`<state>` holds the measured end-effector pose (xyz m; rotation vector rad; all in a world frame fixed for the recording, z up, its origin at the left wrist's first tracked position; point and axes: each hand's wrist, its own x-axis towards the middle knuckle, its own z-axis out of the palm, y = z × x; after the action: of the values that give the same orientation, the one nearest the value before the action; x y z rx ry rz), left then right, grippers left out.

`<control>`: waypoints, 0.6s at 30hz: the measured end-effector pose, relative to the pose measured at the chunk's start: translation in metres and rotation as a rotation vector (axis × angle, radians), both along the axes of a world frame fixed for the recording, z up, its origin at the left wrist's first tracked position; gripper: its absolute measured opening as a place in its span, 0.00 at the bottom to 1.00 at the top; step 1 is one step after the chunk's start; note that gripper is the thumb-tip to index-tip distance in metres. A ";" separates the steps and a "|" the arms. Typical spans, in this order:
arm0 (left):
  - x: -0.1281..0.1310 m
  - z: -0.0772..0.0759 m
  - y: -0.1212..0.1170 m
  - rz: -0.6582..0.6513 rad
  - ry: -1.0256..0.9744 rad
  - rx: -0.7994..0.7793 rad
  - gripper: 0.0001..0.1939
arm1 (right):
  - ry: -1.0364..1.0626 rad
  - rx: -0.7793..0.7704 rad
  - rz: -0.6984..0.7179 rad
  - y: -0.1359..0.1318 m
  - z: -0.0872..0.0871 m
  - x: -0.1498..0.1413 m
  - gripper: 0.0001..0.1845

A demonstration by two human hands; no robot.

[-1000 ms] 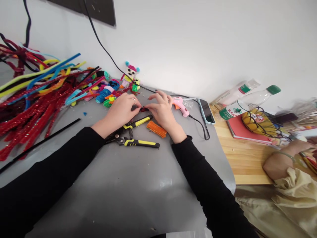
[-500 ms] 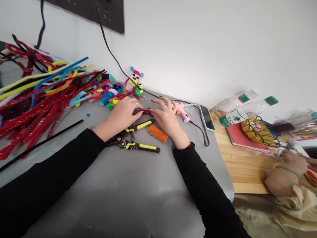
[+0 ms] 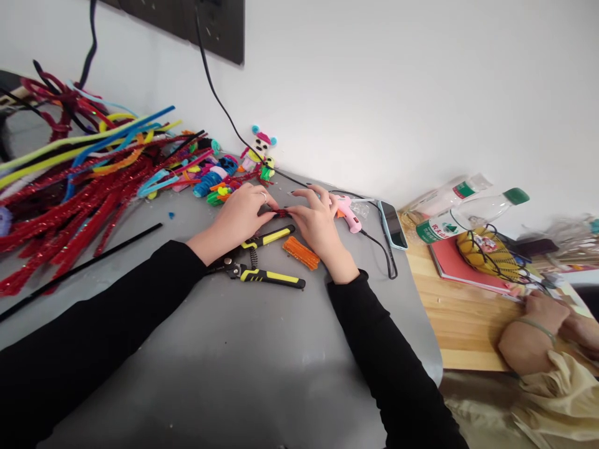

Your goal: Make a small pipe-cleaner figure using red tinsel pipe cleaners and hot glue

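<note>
My left hand (image 3: 243, 215) and my right hand (image 3: 318, 227) meet over the grey table (image 3: 234, 349), both pinching a small red glittery pipe-cleaner piece (image 3: 281, 213) between their fingertips. Just in front of the hands lie black-and-yellow pliers (image 3: 262, 271) with their handles spread. An orange pipe-cleaner coil (image 3: 301, 252) rests beside my right wrist. A pink glue gun (image 3: 349, 213) lies behind my right hand.
A heap of red and coloured pipe cleaners (image 3: 70, 187) covers the left side, with a long black one (image 3: 79, 269) in front. Small figures (image 3: 259, 153) stand by the wall. A phone (image 3: 392, 224), bottles (image 3: 468, 209) and another person's hand (image 3: 538, 330) are on the right wooden table.
The view has shifted slightly down and left. My hands stay together on the red piece, fingers working it. The other person's hand at right moved a little.
</note>
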<state>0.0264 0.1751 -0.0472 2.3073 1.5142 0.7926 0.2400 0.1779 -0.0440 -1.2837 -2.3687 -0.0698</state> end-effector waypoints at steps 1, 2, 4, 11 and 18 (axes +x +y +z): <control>0.000 0.000 0.000 -0.002 -0.001 -0.002 0.11 | 0.004 0.000 -0.003 0.000 -0.001 0.000 0.14; 0.001 0.000 0.001 -0.003 -0.002 -0.003 0.11 | 0.008 0.001 -0.004 0.001 -0.001 -0.001 0.14; 0.001 -0.001 0.001 -0.004 -0.002 -0.005 0.11 | 0.015 0.005 -0.004 0.001 -0.002 -0.001 0.14; 0.001 0.000 0.000 -0.019 -0.019 -0.001 0.12 | 0.016 0.007 0.018 -0.001 0.000 0.001 0.12; 0.000 0.002 0.001 -0.036 -0.007 -0.027 0.12 | 0.036 -0.001 0.044 0.000 -0.002 -0.001 0.13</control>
<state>0.0267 0.1757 -0.0449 2.3035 1.4670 0.7649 0.2393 0.1780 -0.0455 -1.2229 -2.3654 -0.0327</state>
